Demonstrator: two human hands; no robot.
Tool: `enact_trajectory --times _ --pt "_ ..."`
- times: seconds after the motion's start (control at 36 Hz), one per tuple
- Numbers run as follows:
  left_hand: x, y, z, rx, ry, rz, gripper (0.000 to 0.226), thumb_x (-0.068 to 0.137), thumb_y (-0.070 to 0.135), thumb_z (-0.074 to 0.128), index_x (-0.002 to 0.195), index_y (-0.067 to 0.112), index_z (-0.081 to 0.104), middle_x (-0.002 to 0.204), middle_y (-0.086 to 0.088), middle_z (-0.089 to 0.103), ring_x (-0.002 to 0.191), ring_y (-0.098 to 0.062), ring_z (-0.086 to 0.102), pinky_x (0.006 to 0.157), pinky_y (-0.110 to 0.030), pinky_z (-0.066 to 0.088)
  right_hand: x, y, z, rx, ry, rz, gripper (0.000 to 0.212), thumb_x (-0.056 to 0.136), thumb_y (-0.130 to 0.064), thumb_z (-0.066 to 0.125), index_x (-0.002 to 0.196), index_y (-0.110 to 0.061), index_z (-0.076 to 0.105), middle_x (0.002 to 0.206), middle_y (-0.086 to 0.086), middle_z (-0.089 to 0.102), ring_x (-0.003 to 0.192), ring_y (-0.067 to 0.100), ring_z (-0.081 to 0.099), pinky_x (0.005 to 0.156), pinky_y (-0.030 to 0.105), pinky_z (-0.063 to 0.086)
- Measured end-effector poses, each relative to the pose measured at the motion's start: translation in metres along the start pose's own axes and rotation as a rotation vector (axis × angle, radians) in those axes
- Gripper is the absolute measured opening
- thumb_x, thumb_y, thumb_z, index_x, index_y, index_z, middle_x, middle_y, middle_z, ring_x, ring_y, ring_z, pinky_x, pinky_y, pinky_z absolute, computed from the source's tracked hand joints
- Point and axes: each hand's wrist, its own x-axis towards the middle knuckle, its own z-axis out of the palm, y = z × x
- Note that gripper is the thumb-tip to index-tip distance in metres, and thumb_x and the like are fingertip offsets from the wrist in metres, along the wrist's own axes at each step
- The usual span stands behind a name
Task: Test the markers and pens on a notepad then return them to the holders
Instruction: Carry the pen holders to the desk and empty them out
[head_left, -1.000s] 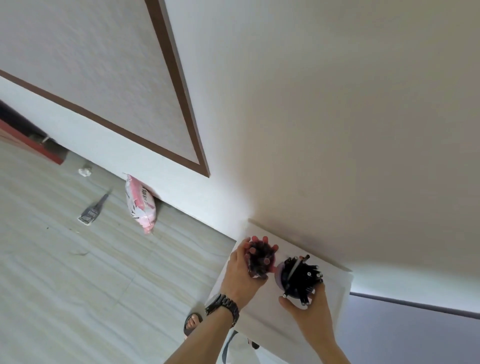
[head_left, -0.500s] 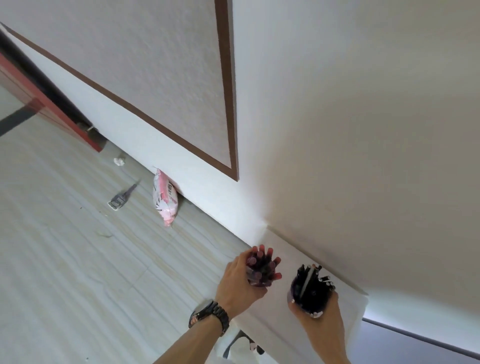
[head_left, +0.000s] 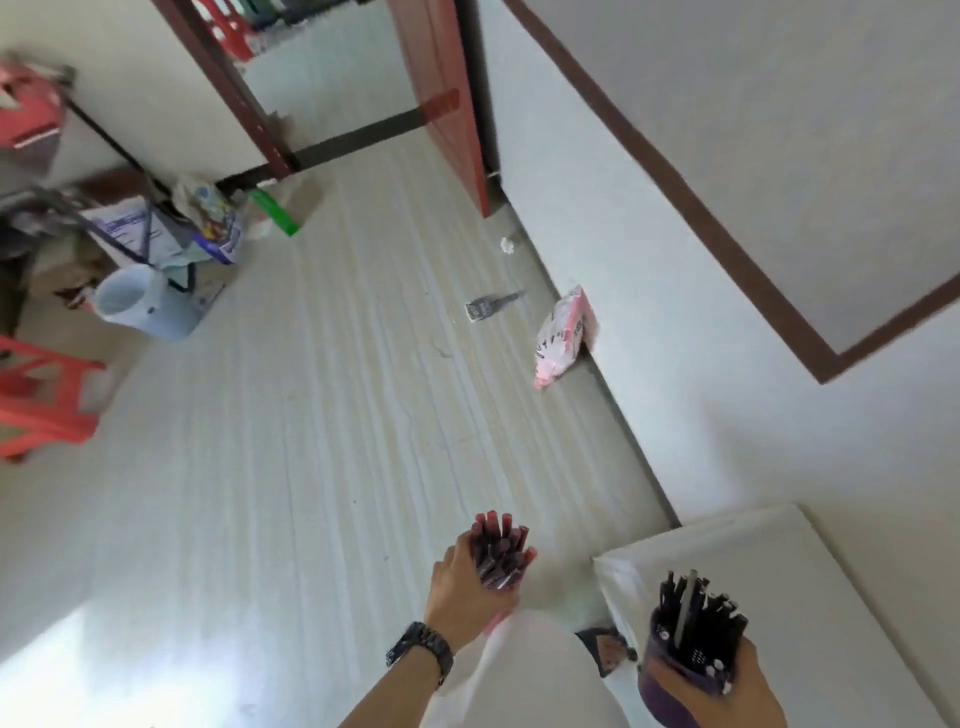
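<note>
Just left of the white bench (head_left: 769, 561), the left hand (head_left: 467, 587) clamps its fingers round red-capped markers (head_left: 498, 545); at the bench's near edge, the right hand (head_left: 753, 691) clamps its fingers round a purple holder (head_left: 670, 686) of black pens (head_left: 696, 608).

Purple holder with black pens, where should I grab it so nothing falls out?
Take the purple holder by its round wall, low down, coming from the side and wrapping round it, as the right hand does. Its open top bristles with black pens, so leave that free and keep it upright. The left hand grips the red markers likewise.
</note>
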Motion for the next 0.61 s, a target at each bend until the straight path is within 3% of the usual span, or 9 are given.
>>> enact_trajectory --times 0.06,0.11,0.17,0.22,0.25,0.31,0.36,0.47,0.61 --pt "-0.005 -0.019 -0.015 -0.025 0.033 -0.058 0.081 0.055 0.068 0.076 0.123 0.034 0.048 0.108 0.020 0.059 0.104 -0.006 0.058 0.095 -0.029 0.050 -0.001 -0.004 -0.001 0.280 -0.046 0.010 0.109 0.056 -0.105 0.023 0.100 -0.018 0.072 0.098 -0.004 0.072 0.069 0.000 0.063 0.050 0.009 0.046" --pt "-0.009 -0.040 -0.032 -0.069 0.057 -0.118 0.081 0.055 0.062 0.077 0.125 0.032 0.047 0.109 0.018 0.058 0.106 -0.009 0.056 0.096 -0.033 0.050 0.002 -0.029 -0.007 -0.011 -0.003 -0.076 0.087 0.088 -0.081 0.000 0.116 -0.032 0.065 0.142 -0.003 0.044 0.105 -0.005 0.047 0.063 0.002 0.047" --pt "-0.011 -0.061 -0.047 -0.125 0.093 -0.171 0.080 0.055 0.058 0.078 0.124 0.033 0.047 0.108 0.019 0.059 0.104 -0.008 0.056 0.095 -0.033 0.050 0.024 -0.058 -0.002 -0.018 -0.103 -0.186 0.058 0.110 -0.036 0.014 0.146 0.002 0.038 0.139 0.020 0.042 0.106 0.038 0.050 0.057 0.027 0.060" --pt "-0.013 -0.080 -0.063 -0.209 0.137 -0.230 0.077 0.053 0.059 0.079 0.119 0.034 0.048 0.104 0.022 0.059 0.099 -0.001 0.058 0.089 -0.027 0.052 0.040 -0.086 -0.011 0.273 -0.427 0.089 0.078 0.082 -0.059 0.070 0.140 -0.013 0.045 0.133 -0.012 0.055 0.096 0.025 0.066 0.058 0.021 0.059" --pt "-0.013 -0.089 -0.072 -0.249 0.154 -0.252 0.076 0.052 0.061 0.080 0.116 0.034 0.049 0.103 0.023 0.060 0.095 0.003 0.058 0.085 -0.023 0.051 0.044 -0.085 -0.001 0.201 -0.393 0.086 0.087 0.058 -0.065 0.083 0.129 -0.024 0.052 0.119 -0.014 0.065 0.090 0.013 0.069 0.064 0.017 0.057" --pt "-0.011 -0.107 -0.090 -0.326 0.188 -0.282 0.076 0.051 0.063 0.082 0.113 0.035 0.049 0.102 0.023 0.062 0.093 0.007 0.059 0.082 -0.018 0.049 0.047 -0.109 0.012 0.227 -0.421 0.096 0.079 0.049 -0.055 0.094 0.115 -0.029 0.058 0.103 -0.012 0.071 0.090 0.009 0.069 0.074 0.024 0.054" --pt "-0.007 -0.128 -0.107 -0.407 0.207 -0.307 0.078 0.049 0.061 0.086 0.113 0.037 0.049 0.106 0.022 0.064 0.100 0.003 0.061 0.091 -0.022 0.049 0.059 -0.133 0.029 0.228 -0.366 0.092 0.066 0.051 -0.041 0.096 0.103 -0.030 0.058 0.095 -0.013 0.072 0.091 0.010 0.068 0.074 0.027 0.049" --pt "0.004 -0.168 -0.149 -0.465 0.192 -0.239 0.084 0.052 0.053 0.088 0.126 0.041 0.049 0.123 0.031 0.058 0.119 0.011 0.052 0.104 -0.022 0.042 0.071 -0.194 0.056 0.213 -0.402 0.090 0.070 0.043 -0.051 0.092 0.102 -0.031 0.060 0.093 -0.014 0.074 0.090 0.003 0.068 0.078 0.028 0.052" --pt "0.007 -0.207 -0.206 -0.561 0.336 -0.397 0.065 0.046 0.053 0.086 0.101 0.037 0.054 0.093 0.017 0.070 0.085 0.003 0.065 0.068 -0.017 0.049 0.072 -0.255 0.097 0.264 -0.494 0.099 0.073 0.054 -0.042 0.096 0.112 -0.031 0.054 0.103 -0.015 0.071 0.095 0.002 0.065 0.072 0.020 0.046"
